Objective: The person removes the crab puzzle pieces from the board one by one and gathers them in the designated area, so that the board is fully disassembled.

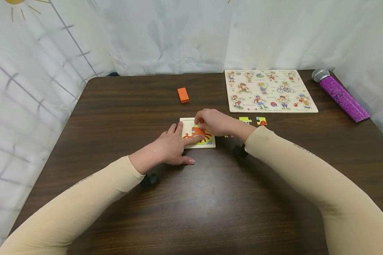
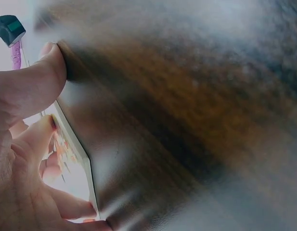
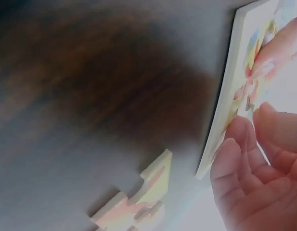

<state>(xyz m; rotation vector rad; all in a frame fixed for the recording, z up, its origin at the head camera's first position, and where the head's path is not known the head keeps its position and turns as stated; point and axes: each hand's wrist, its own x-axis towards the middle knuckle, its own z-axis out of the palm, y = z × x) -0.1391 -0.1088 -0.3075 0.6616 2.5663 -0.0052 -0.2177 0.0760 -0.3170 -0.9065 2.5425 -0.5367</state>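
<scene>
A small wooden jigsaw puzzle board [image 1: 186, 124] lies near the table's middle, partly filled with pieces that show an orange creature. My left hand [image 1: 170, 147] rests with spread fingers on its left side, the index finger pressing the fitted pieces; in the left wrist view the thumb [image 2: 35, 86] touches the table off the board. Over the board's upper right, my right hand [image 1: 215, 122] has its fingertips bent together and pinches a puzzle piece, mostly hidden by the fingers. Loose puzzle pieces [image 1: 244, 119] lie right of the board, some behind the right wrist.
An orange block [image 1: 183, 95] lies behind the board. At the back right is a larger wooden puzzle [image 1: 271, 90] with sports figures, beside a purple glitter microphone [image 1: 343, 95]. White curtains [image 1: 166, 35] hang round the dark wooden table [image 1: 131, 95].
</scene>
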